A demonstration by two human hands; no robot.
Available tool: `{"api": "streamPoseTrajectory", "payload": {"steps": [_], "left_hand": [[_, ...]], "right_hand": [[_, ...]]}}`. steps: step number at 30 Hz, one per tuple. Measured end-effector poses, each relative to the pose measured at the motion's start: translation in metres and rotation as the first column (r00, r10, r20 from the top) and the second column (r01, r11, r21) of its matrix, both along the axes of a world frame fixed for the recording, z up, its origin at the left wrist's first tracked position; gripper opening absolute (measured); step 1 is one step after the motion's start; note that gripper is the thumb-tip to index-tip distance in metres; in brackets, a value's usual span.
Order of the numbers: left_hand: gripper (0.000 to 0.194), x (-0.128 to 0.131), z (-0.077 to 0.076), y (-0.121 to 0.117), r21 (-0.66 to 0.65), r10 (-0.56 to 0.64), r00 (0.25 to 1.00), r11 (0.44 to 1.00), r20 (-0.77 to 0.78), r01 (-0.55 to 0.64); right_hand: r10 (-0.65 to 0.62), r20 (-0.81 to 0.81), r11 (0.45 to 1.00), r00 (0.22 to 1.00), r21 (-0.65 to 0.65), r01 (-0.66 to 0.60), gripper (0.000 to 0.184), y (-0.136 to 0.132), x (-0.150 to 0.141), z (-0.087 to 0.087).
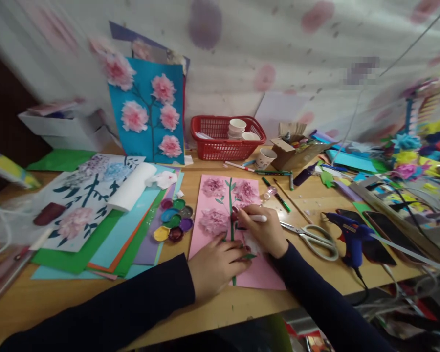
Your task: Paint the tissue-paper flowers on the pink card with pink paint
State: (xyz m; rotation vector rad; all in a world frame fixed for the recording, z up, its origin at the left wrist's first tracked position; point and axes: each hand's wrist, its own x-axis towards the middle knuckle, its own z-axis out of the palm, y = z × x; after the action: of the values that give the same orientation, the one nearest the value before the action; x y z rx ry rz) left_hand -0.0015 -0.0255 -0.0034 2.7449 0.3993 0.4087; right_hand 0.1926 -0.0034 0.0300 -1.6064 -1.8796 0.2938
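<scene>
A pink sheet of card [258,279] lies in front of me, with a painted green stem [231,203], small leaves and several ruffled pink flowers [213,221] on it. My left hand [218,264] rests flat on the card's lower part, fingers spread over the stem. Closed around a white marker pen [257,218], my right hand [266,232] is over the card's right half, near the stem. The pen's tip is partly hidden by the fingers. Left of the card stand small paint pots [174,221] in several colours.
Scissors [317,240], a blue glue gun [352,237] and phones [386,232] lie at right. Coloured papers [78,254] with a white paper roll [132,187] are stacked at left. Behind stand a red basket [223,149], a paper cup [266,159] and a blue flower picture [139,146].
</scene>
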Motion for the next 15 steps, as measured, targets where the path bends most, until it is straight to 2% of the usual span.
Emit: {"api": "streamPoseTrajectory", "payload": {"steps": [7,11,15], "left_hand": [[0.037,-0.001,-0.006,0.001,0.006,-0.004,1.0,1.0,0.014,0.004],[0.039,-0.001,-0.005,0.001,0.024,0.002,1.0,1.0,0.008,-0.002],[0.036,0.0,-0.005,0.001,0.047,0.017,1.0,0.999,0.002,-0.017]], "right_hand": [[-0.054,0.156,0.998,0.986,0.043,0.048,0.047,-0.01,0.023,0.004],[0.031,0.084,0.999,0.996,0.038,-0.034,0.047,0.008,0.005,0.003],[0.015,0.143,0.988,0.99,0.15,-0.036,0.045,0.029,0.004,0.0]]}}
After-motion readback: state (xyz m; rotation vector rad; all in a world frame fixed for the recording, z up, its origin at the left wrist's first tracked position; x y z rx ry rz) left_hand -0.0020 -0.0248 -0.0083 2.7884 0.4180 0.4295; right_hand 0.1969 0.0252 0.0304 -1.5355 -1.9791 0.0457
